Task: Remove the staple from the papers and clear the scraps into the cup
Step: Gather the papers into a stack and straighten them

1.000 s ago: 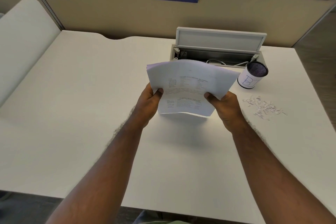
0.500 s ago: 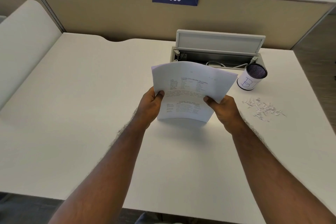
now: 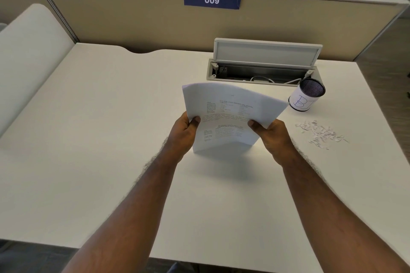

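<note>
I hold a thin set of printed white papers [image 3: 228, 115] upright above the middle of the white desk, its top curling away from me. My left hand [image 3: 183, 134] grips the papers' left edge, thumb on the front. My right hand [image 3: 269, 133] grips the right edge the same way. No staple is visible on the sheets. A pile of small white paper scraps [image 3: 319, 133] lies on the desk to the right of my right hand. Behind the scraps stands a white cup [image 3: 305, 98] with a dark inside and blue letters on its side.
An open cable tray [image 3: 261, 73] with its grey lid raised sits in the desk behind the papers, touching the cup's side. A beige partition [image 3: 133, 17] with a "009" label runs along the desk's far edge. The desk's near edge [image 3: 199, 257] is at the bottom.
The papers and both hands have stayed almost in place, with the sheets tilted slightly more upright. Scraps and cup have not moved.
</note>
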Demonstrator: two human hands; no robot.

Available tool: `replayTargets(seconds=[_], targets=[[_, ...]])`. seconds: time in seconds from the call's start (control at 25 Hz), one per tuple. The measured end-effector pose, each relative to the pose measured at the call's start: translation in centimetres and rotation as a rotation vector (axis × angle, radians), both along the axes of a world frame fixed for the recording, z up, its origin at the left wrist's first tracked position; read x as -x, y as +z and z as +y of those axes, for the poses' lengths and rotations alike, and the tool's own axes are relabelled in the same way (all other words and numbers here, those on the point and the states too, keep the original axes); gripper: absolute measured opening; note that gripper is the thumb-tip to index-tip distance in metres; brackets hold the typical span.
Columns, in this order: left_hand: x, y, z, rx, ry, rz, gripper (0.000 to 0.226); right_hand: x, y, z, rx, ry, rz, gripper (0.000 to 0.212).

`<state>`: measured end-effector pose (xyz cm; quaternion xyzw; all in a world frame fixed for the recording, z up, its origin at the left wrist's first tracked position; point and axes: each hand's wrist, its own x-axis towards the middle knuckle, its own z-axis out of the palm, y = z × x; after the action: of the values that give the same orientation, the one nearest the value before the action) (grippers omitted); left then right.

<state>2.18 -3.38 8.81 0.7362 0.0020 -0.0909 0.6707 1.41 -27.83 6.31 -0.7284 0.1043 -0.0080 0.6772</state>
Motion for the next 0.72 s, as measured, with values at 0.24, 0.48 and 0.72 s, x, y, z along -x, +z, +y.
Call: replayTargets(seconds=[0.24, 0.48, 0.72], targets=[[-0.6, 0.3, 0.0, -0.073, 0.065, -0.013, 0.026, 0.3, 0.9, -1.1, 0.061, 0.044, -0.001, 0.010], [-0.3, -0.5, 1.7, 0.222, 0.238, 0.092, 0.023, 3.2, -0.6, -5.2, -0.122, 0.233, 0.161, 0.040], [1.2, -3.3, 0.2, 0.633, 0.476, 0.425, 0.021, 5.1, -1.9, -4.9, -0.589, 0.211, 0.277, 0.036]])
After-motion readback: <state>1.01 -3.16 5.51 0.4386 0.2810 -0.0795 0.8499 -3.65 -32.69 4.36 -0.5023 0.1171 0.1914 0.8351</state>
